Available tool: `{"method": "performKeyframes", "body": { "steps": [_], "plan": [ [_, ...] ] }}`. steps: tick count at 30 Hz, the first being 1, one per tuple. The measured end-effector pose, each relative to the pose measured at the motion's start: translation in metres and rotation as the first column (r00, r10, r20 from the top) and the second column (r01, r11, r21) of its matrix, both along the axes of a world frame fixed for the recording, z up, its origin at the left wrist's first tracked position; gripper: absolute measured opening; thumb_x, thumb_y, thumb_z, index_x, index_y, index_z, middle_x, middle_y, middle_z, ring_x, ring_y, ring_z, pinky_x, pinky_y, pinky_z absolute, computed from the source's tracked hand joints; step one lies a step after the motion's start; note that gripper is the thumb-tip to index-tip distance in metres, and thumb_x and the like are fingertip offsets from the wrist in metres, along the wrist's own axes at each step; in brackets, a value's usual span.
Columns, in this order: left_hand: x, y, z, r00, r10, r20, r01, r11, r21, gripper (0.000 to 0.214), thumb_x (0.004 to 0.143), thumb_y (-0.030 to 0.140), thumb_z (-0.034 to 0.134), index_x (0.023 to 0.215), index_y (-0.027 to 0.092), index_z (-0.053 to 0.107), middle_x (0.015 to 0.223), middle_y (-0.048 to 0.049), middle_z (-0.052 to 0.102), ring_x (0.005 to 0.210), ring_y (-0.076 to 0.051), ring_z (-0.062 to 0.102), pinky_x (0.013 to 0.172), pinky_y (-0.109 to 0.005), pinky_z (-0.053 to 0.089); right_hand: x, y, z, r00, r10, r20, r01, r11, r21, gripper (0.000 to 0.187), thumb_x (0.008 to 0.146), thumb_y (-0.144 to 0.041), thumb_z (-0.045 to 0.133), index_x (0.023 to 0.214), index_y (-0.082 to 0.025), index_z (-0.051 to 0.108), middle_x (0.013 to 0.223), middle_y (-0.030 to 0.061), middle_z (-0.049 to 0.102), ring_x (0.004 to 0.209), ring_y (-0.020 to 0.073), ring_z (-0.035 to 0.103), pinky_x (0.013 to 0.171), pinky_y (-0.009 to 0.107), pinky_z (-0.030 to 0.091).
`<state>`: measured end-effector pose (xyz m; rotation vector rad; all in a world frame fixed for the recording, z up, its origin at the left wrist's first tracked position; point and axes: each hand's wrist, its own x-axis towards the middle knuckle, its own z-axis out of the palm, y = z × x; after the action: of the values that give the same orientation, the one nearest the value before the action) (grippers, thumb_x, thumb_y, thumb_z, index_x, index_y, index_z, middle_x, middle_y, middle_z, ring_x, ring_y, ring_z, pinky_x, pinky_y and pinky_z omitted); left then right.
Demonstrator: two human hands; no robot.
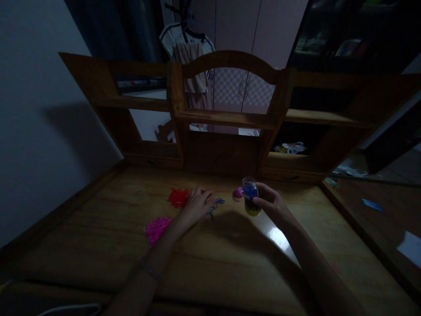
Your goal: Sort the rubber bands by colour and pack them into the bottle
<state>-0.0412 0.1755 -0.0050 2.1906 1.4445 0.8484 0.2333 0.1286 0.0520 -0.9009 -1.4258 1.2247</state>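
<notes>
In my right hand [268, 199] is a small open glass jar [250, 202], tilted a little, with blue stuff in its upper part and something yellowish and dark at the bottom. Behind it on the table lies a pink round lid [238, 192]. My left hand [199, 202] hovers low over the tabletop, palm down, fingers bent and partly apart, nothing visible in them. Just right of its fingers lies a loose bunch of blue strands [216, 205]. A red tangle of strands [178, 197] sits at its left, and a pink shredded heap [158, 229] lies nearer, beside the left forearm.
A wooden shelf unit [226, 117] stands along the back edge of the wooden table [210, 272]. A plastic bag [294, 147] rests in its right compartment. On the left is a white wall [36, 131]. Clothes [192, 57] hang beyond the shelf. The light is dim.
</notes>
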Motion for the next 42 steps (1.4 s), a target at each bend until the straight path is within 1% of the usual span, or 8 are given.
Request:
{"method": "performKeyframes", "body": {
  "steps": [5, 12, 16, 23, 28, 33, 38, 42],
  "plan": [
    [0.009, -0.01, 0.009, 0.956, -0.295, 0.013, 0.294, 0.951, -0.099, 0.033, 0.096, 0.033, 0.041, 0.12, 0.03, 0.064, 0.116, -0.0058, 0.054, 0.115, -0.021, 0.05, 0.105, -0.036, 0.038, -0.003, -0.001, -0.001, 0.999, 0.031, -0.031, -0.031, 0.999, -0.012, 0.044, 0.079, -0.035, 0.071, 0.119, -0.023, 0.061, 0.116, 0.0101, 0.068, 0.103, 0.0268, 0.066, 0.091, 0.044, 0.051],
    [-0.003, -0.014, 0.023, 0.913, -0.408, 0.029, 0.399, 0.875, -0.275, 0.04, 0.079, 0.02, 0.058, 0.117, 0.025, 0.063, 0.119, -0.0057, 0.054, 0.112, -0.022, 0.055, 0.099, -0.033, 0.044, -0.008, -0.003, -0.006, 0.995, 0.088, -0.054, -0.09, 0.995, -0.043, 0.043, 0.08, -0.032, 0.07, 0.12, -0.022, 0.06, 0.119, 0.0102, 0.066, 0.108, 0.026, 0.063, 0.097, 0.047, 0.046],
    [-0.014, -0.015, 0.024, 0.881, -0.472, 0.009, 0.455, 0.843, -0.287, 0.048, 0.072, 0.014, 0.059, 0.119, 0.025, 0.061, 0.117, -0.0055, 0.054, 0.107, -0.021, 0.056, 0.094, -0.032, 0.046, -0.01, -0.003, -0.006, 0.997, 0.069, -0.042, -0.071, 0.996, -0.047, 0.042, 0.08, -0.032, 0.07, 0.119, -0.022, 0.061, 0.121, 0.0106, 0.065, 0.111, 0.0261, 0.062, 0.097, 0.047, 0.045],
    [-0.008, -0.005, 0.01, 0.9, -0.435, -0.026, 0.423, 0.887, -0.186, 0.024, 0.078, 0.015, 0.056, 0.098, 0.021, 0.066, 0.095, -0.0024, 0.059, 0.082, -0.017, 0.057, 0.073, -0.027, 0.047, -0.011, -0.004, -0.007, 0.993, 0.09, -0.082, -0.096, 0.993, -0.072, 0.042, 0.079, -0.029, 0.072, 0.119, -0.023, 0.062, 0.119, 0.0092, 0.066, 0.108, 0.025, 0.063, 0.097, 0.045, 0.045],
    [0.004, -0.016, 0.022, 0.903, -0.404, -0.146, 0.369, 0.904, -0.218, 0.018, 0.076, 0.01, 0.054, 0.089, 0.019, 0.062, 0.093, -0.0036, 0.06, 0.086, -0.019, 0.057, 0.075, -0.028, 0.044, -0.013, -0.004, -0.009, 0.99, 0.093, -0.11, -0.104, 0.99, -0.097, 0.041, 0.078, -0.026, 0.072, 0.118, -0.023, 0.063, 0.118, 0.0085, 0.066, 0.108, 0.0249, 0.062, 0.097, 0.042, 0.044],
    [0.014, -0.033, 0.029, 0.923, -0.335, -0.188, 0.312, 0.939, -0.142, 0.019, 0.077, 0.006, 0.048, 0.086, 0.019, 0.058, 0.092, -0.006, 0.061, 0.086, -0.021, 0.058, 0.074, -0.03, 0.043, -0.016, -0.004, -0.01, 0.991, 0.077, -0.109, -0.087, 0.992, -0.094, 0.04, 0.078, -0.026, 0.073, 0.117, -0.024, 0.064, 0.117, 0.0072, 0.067, 0.107, 0.0239, 0.062, 0.096, 0.04, 0.043],
    [0.006, -0.02, 0.019, 0.928, -0.354, -0.114, 0.33, 0.925, -0.186, 0.017, 0.072, 0.006, 0.053, 0.08, 0.018, 0.062, 0.083, -0.0034, 0.062, 0.077, -0.018, 0.058, 0.068, -0.028, 0.043, -0.017, -0.004, -0.009, 0.994, 0.073, -0.082, -0.081, 0.993, -0.088, 0.04, 0.077, -0.026, 0.074, 0.116, -0.025, 0.065, 0.115, 0.0054, 0.067, 0.106, 0.0215, 0.061, 0.095, 0.038, 0.044],
    [-0.01, -0.005, 0.026, 0.915, -0.346, 0.207, 0.398, 0.856, -0.331, 0.019, 0.07, 0.009, 0.059, 0.087, 0.016, 0.064, 0.084, -0.0022, 0.064, 0.075, -0.015, 0.059, 0.067, -0.026, 0.046, -0.018, -0.004, -0.011, 0.997, 0.07, -0.042, -0.074, 0.994, -0.086, 0.041, 0.075, -0.025, 0.076, 0.115, -0.027, 0.066, 0.116, 0.0039, 0.067, 0.106, 0.0201, 0.062, 0.095, 0.035, 0.046]
  ]
}}
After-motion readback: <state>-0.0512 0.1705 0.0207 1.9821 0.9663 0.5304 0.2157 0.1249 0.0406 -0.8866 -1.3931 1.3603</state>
